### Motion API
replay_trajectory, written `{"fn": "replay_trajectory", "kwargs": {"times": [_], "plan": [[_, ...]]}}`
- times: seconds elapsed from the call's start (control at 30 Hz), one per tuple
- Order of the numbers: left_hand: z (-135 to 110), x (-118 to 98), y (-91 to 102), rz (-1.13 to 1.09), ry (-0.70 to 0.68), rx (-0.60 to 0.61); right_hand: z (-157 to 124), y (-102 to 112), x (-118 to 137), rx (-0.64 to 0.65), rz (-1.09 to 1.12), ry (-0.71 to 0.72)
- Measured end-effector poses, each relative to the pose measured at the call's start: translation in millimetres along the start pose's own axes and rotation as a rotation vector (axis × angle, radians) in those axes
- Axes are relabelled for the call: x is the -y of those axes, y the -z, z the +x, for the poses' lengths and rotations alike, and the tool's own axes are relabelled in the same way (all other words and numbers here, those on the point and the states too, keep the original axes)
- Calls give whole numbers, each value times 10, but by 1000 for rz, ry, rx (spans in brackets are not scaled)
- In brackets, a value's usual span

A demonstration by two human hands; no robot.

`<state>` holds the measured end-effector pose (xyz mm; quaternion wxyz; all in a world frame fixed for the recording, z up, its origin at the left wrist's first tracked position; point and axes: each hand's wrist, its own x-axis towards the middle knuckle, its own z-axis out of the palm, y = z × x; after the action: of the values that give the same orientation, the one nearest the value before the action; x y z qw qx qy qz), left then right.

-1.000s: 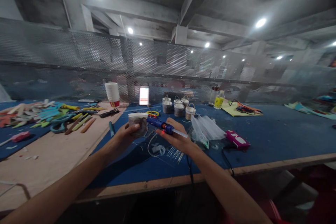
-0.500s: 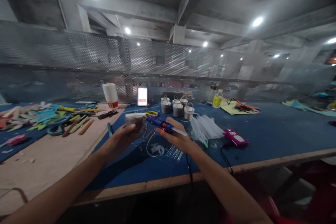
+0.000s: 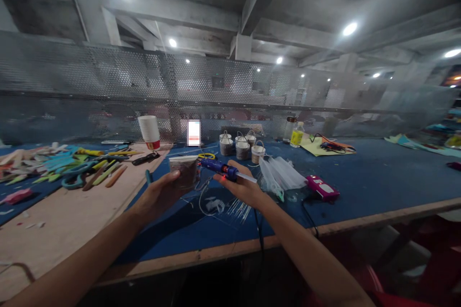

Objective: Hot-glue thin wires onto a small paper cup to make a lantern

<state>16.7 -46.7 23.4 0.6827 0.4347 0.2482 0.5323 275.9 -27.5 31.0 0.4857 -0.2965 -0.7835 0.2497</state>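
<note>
My left hand is wrapped round a paper cup with a grey-brown covering and a pale rim, held upright above the blue table. In my right hand is a blue glue gun, its nozzle at the cup's right side near the rim. A translucent glue stick sticks out of the gun's back end, and a small red light glows on its body. Whether the nozzle touches the cup I cannot tell. Beyond my hands stand several small cups with handles.
White stacked cups stand at the back left, near scissors and coloured scraps. Clear plastic bags, loose glue sticks and a magenta box lie to the right. A yellow-labelled bottle stands farther back.
The cup in my left hand has turned or tilted slightly, showing more of its side. The glue gun stays at its right side. The whole view has shifted slightly.
</note>
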Motion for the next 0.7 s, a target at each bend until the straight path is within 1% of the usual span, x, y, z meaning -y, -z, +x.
{"fn": "replay_trajectory", "kwargs": {"times": [0.07, 0.2, 0.3, 0.37, 0.47, 0.53, 0.6, 0.7], "plan": [[-1, -11, 2, -19, 8, 0, 1, -2, -6, 0, 5, -17], [1, -24, 27, -41, 33, -18, -4, -2, -43, -5, -11, -7], [-2, -31, 27, -51, 35, -29, -8, 11, -117, -21, -93, -10], [-1, -34, 20, -44, 29, -72, -1, 21, -190, -6, -280, -48], [17, -22, 27, -4, -15, -149, 22, 14, -324, 46, -722, -191], [36, -1, 49, 36, -57, -144, 33, -12, -423, 68, -961, -284], [52, 23, 73, 78, -83, -102, 28, -44, -518, 104, -1097, -335], [62, 47, 91, 120, -103, -61, -10, -66, -629, 155, -1164, -404]]}}
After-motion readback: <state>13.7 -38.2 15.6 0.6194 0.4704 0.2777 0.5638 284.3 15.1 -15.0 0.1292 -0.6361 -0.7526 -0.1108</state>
